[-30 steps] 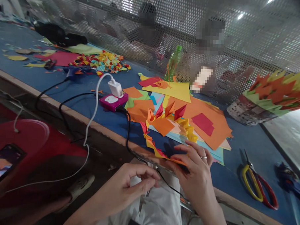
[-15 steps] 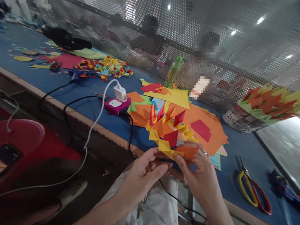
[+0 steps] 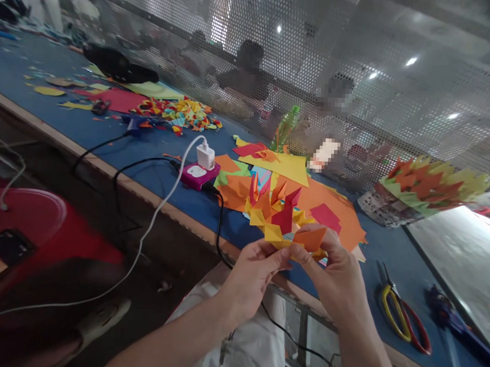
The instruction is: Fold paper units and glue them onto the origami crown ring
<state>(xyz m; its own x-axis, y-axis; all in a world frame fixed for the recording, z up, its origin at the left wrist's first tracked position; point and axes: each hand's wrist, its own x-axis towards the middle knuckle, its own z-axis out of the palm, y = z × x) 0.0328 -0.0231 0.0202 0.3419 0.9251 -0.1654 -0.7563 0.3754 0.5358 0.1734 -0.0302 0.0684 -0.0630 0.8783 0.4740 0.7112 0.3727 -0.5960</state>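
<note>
A ring of folded paper pieces (image 3: 284, 215), with yellow, orange and red points, is held over the table's front edge. My left hand (image 3: 257, 270) pinches its near yellow rim between thumb and fingers. On the right, my right hand (image 3: 330, 268) grips the same ring beside an orange folded piece (image 3: 311, 239), its thumb close to the left thumb. The fingers behind the paper are partly hidden. Under and behind the ring lie orange paper sheets (image 3: 341, 201) and a red paper piece (image 3: 327, 217).
Scissors (image 3: 404, 315) and a blue glue gun (image 3: 454, 314) lie at right, near a paper-petalled basket (image 3: 384, 206). A purple power adapter (image 3: 197, 174) with cables sits left. Behind are a green bottle (image 3: 287, 126), paper scraps (image 3: 187, 113) and a perforated screen (image 3: 169, 50).
My left thumb has closed onto the near yellow rim, where it was apart from it before. The view has shifted slightly, and the right hand keeps its hold.
</note>
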